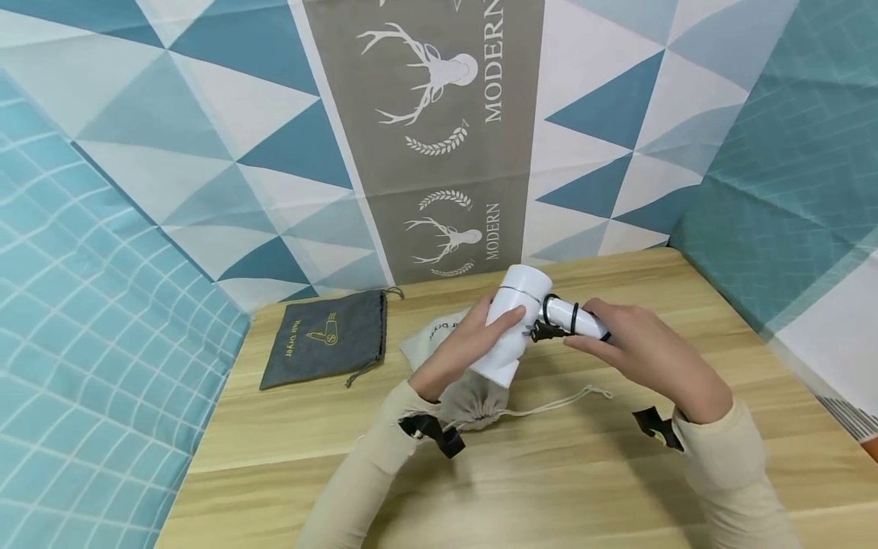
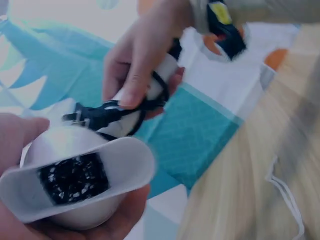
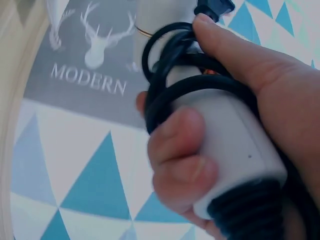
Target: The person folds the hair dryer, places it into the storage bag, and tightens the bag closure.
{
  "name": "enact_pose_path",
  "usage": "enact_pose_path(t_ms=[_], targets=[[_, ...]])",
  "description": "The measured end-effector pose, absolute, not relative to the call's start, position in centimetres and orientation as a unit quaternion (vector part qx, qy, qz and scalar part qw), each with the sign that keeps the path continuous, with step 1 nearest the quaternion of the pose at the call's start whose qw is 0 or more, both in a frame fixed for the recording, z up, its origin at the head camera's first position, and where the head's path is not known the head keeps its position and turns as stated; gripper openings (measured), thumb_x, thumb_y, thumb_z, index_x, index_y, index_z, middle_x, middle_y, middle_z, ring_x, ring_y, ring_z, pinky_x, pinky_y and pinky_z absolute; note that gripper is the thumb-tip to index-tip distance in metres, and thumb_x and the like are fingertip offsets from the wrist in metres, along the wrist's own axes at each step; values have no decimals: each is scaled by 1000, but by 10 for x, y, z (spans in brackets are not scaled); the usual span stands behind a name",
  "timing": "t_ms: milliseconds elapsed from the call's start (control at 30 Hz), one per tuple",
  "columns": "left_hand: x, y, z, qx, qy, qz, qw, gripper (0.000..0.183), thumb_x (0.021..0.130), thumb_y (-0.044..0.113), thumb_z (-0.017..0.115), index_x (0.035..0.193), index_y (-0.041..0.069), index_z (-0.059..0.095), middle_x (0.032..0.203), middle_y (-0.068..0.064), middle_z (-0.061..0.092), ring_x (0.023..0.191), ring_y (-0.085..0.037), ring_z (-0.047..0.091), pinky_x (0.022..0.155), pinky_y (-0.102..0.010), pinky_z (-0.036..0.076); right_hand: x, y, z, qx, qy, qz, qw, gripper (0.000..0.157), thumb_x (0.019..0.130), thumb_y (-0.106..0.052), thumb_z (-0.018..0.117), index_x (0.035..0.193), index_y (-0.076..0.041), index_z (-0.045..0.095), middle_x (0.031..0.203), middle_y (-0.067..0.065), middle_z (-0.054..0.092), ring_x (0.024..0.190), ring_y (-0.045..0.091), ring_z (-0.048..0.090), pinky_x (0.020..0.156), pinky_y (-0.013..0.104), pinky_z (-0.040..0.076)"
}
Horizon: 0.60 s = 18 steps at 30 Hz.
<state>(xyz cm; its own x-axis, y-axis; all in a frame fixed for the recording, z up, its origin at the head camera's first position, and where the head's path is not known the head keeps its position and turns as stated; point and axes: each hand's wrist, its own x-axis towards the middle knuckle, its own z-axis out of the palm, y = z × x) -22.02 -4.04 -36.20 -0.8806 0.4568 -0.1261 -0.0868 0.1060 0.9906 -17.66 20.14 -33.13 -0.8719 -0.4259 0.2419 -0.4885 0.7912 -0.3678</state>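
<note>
A white hair dryer [image 1: 531,284] is held up above the table by both hands. My left hand [image 1: 463,339] grips its barrel, thumb across the top; the flat nozzle [image 2: 137,160] faces the left wrist camera. Around the handle [image 3: 230,132] curl the fingers of my right hand [image 1: 652,347]. A black cord [image 3: 167,80] is wound about that handle, and its plug [image 1: 545,331] sticks out near the barrel. Beneath the dryer lies a light grey drawstring bag [image 1: 480,400], partly hidden by the left hand and the dryer.
To the left on the wooden table [image 1: 549,473] lies a dark grey drawstring bag [image 1: 357,328] with yellow hair dryer lettering. The light bag's pale string [image 1: 559,402] trails right. Patterned cloth walls [image 1: 610,114] stand behind and at both sides.
</note>
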Motion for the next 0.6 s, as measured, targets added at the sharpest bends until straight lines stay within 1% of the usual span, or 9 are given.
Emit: enact_pose_path(t_ms=[67,100,167,300,467,533,600], targets=[[-217,-51,-358,110,703,670,213,60,79,55,57,119,15,35,96,-15,60,74,-27,64,59,-42,52,-174,194,-330,254,-939,218,77,33,81,-50,57,91,-19,52,62,-9,46,51,6,41,48,22,36],[-214,-56,-357,100,690,683,219,61,79,55,57,119,16,34,98,-16,59,74,-28,64,60,-44,52,-172,190,-330,260,-937,221,80,33,81,-51,57,92,-20,52,63,-10,47,51,5,42,48,22,36],[-209,-64,-356,83,662,710,225,62,77,56,59,120,19,34,99,-18,56,73,-30,63,61,-48,51,-168,182,-331,272,-932,223,90,34,81,-51,57,94,-20,53,66,-11,48,51,4,42,48,21,37],[-193,-73,-356,70,631,745,206,62,78,53,60,126,28,30,100,-18,55,71,-29,62,59,-48,50,-161,163,-334,279,-928,215,122,37,78,-54,59,94,-21,53,65,-13,47,50,3,42,46,21,35],[-175,-81,-357,71,648,739,170,58,81,50,58,123,21,31,97,-15,55,72,-24,61,56,-43,51,-151,147,-339,256,-940,164,155,49,70,-65,58,89,-21,51,63,-13,45,46,4,38,42,21,31],[-170,-83,-357,71,639,748,166,57,81,49,59,121,19,32,97,-16,55,71,-26,62,56,-44,51,-149,142,-340,247,-942,151,167,50,69,-67,57,86,-21,49,60,-12,44,44,4,36,41,22,29],[-167,-85,-356,72,632,754,161,57,81,48,59,121,19,31,97,-17,55,69,-28,63,55,-44,51,-147,139,-340,246,-941,147,179,47,71,-66,57,83,-21,47,58,-12,42,43,4,35,39,22,27]])
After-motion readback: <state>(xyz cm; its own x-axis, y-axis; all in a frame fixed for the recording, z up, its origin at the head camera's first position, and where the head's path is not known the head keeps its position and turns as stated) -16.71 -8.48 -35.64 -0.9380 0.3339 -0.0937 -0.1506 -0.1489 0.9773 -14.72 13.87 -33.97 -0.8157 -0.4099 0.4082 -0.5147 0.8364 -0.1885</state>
